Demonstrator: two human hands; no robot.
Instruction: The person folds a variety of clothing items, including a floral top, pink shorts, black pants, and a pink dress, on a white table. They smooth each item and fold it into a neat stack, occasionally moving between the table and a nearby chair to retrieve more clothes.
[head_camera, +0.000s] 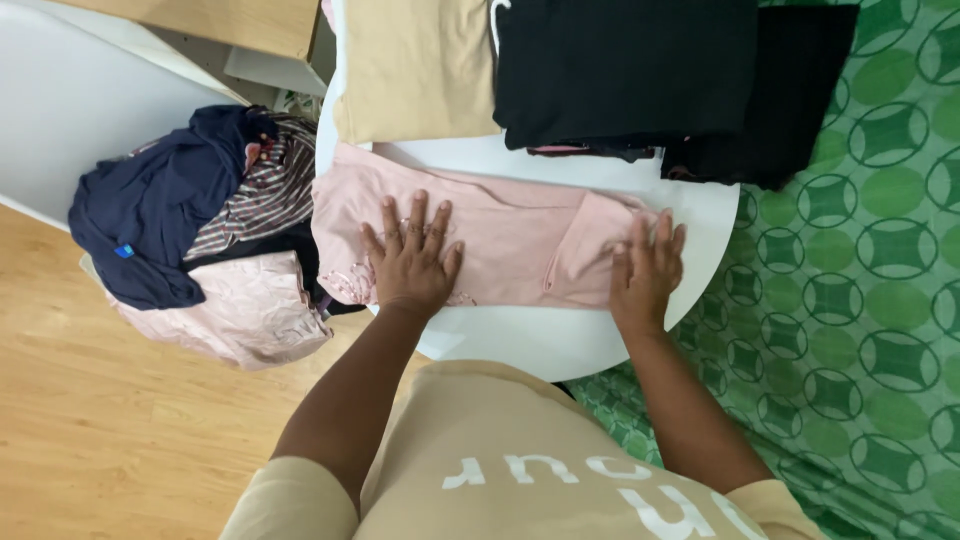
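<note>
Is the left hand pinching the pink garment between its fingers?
No, the left hand lies flat, fingers spread, pressing the pink garment onto the white table.

One small blue label (124, 251) (square, plain) is seen on the navy garment (160, 210) in the heap, well to the left of the left hand (412, 258).

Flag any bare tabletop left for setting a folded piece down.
Bare strips only: the white table edge below the pink garment, and a band between it and the black stack. Far side crowded by black and beige stacks. Both hands press the pink garment.
</note>
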